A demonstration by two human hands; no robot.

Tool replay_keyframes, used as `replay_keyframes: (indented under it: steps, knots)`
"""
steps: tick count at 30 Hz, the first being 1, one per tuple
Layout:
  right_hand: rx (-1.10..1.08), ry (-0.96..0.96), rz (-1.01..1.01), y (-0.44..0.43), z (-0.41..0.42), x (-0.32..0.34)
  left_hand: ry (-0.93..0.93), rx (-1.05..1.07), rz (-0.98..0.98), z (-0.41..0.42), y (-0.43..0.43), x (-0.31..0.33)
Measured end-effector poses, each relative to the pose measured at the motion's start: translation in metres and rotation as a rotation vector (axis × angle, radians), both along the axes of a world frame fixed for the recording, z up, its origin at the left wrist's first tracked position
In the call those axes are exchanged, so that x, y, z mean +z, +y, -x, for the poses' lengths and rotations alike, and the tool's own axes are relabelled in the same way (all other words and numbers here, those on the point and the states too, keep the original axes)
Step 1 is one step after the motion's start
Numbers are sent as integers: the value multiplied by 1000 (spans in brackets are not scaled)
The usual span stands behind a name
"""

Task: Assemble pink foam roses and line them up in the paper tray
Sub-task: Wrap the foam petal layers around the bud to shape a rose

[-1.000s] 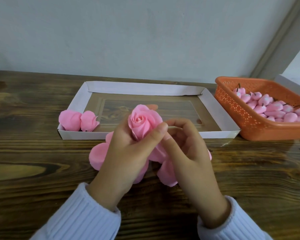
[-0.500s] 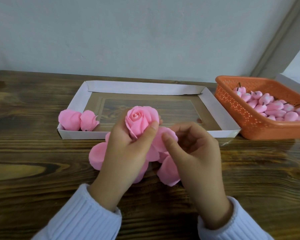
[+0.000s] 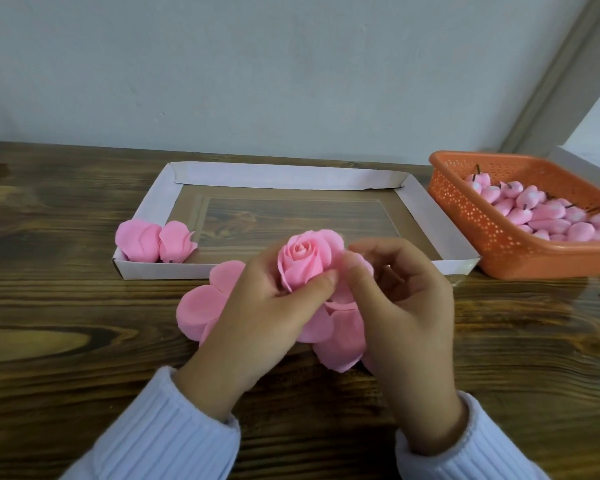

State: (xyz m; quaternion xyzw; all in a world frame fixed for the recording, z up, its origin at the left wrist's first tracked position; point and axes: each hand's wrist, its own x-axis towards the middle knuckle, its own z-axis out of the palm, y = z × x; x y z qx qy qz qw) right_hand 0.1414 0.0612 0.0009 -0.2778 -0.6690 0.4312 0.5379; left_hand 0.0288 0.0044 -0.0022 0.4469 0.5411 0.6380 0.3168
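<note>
From the head camera, the left hand grips a half-built pink foam rose, thumb laid across its front and fingers wrapped behind it. The bloom faces up toward the camera, its tight spiral centre showing. The right hand meets it from the other side, thumb and curled fingers pinching a single pink petal that lies against the rose's right flank. Both hands hold the flower above the dark wooden table, just in front of the near wall of the white paper tray. Under and around the hands lie loose pink petals, fanned and overlapping. Some spread to the left of the left wrist, and others show between the two hands. The tray is a shallow rectangle whose floor shows wood grain. In its near left corner two finished roses lie side by side, touching each other and leaning on the tray's left wall, and the outer one bulges over the rim. To the right of the tray, just beside it, stands an orange perforated basket holding a heap of pink rosebud cores with short dark stems poking out. Ribbed white sleeves cover both wrists at the bottom of the view, and a plain pale wall rises behind the table.
</note>
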Motion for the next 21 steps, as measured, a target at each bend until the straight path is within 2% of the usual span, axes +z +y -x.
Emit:
replay_keyframes:
  steps: [4, 9, 12, 15, 21]
  knots:
    - [105, 79, 186, -1, 2, 0, -49, 89, 14, 2, 3, -3]
    - [319, -6, 354, -4, 5, -1, -276, 114, -59, 5, 5, -3]
    - [300, -196, 224, -3, 4, -3, -392, 128, -99, 9, 7, -3]
    - [253, -371, 28, -4, 4, -5, -326, 188, -59, 11, 8, -5]
    - [54, -264, -120, -6, 5, -5, -261, 225, -64, 9, 9, -8]
